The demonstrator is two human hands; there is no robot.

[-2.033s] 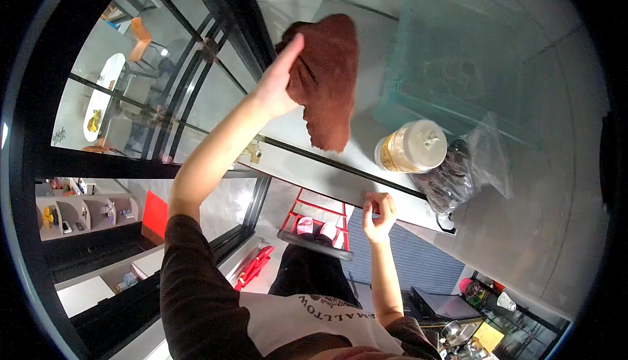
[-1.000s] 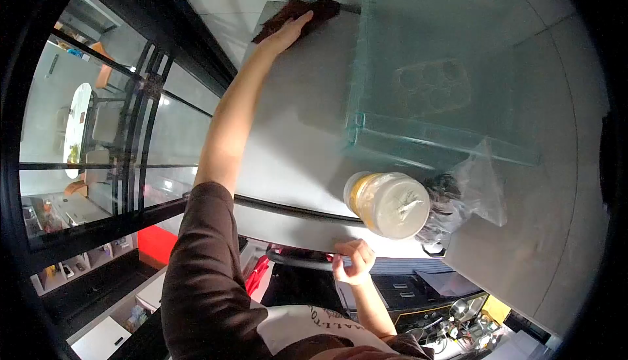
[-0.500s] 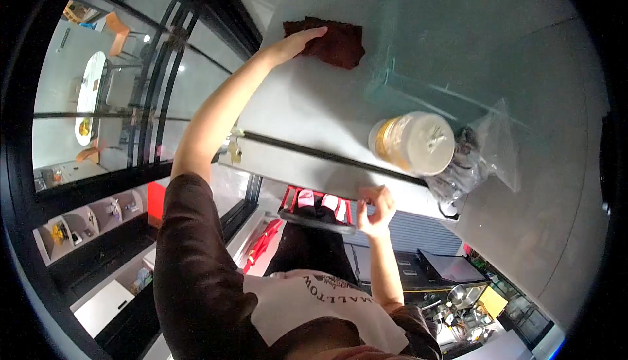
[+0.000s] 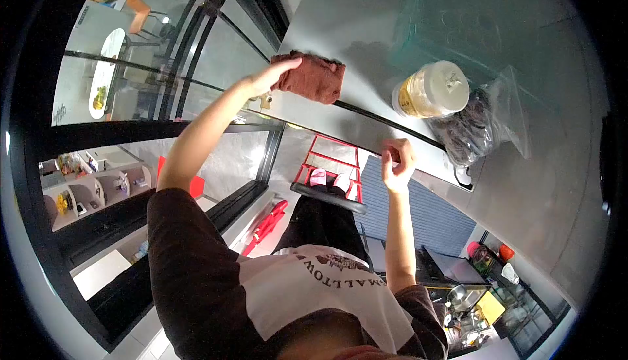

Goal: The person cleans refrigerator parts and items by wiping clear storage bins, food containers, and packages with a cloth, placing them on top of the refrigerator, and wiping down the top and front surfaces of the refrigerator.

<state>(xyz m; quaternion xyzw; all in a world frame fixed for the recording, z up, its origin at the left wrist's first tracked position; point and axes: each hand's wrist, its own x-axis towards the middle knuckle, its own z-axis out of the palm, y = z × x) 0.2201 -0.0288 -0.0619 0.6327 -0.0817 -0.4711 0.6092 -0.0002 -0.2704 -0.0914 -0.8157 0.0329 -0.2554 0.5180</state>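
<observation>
A folded brown cloth (image 4: 314,80) lies under my left hand (image 4: 273,75), whose thumb rests on top; it reaches to the front edge of the grey cabinet top (image 4: 356,88). My right hand (image 4: 398,164) is curled, fingers bent in, at the front edge of that surface; what it grips, if anything, is hidden. Beyond it stands a white-lidded plastic tub (image 4: 435,90) with yellowish sides. Touching or close beside the tub is a clear plastic bag (image 4: 474,121) of dark contents.
A clear glass box (image 4: 458,23) occupies the back right. Below me is a red-framed step ladder (image 4: 327,206) under my feet. Black-framed glass panels (image 4: 190,52) stand at left. Cookware (image 4: 464,301) sits on a counter at lower right.
My left hand has drawn the cloth from farther back toward the front edge. My right hand stays near the edge, its fingers curled more tightly. The camera view has shifted.
</observation>
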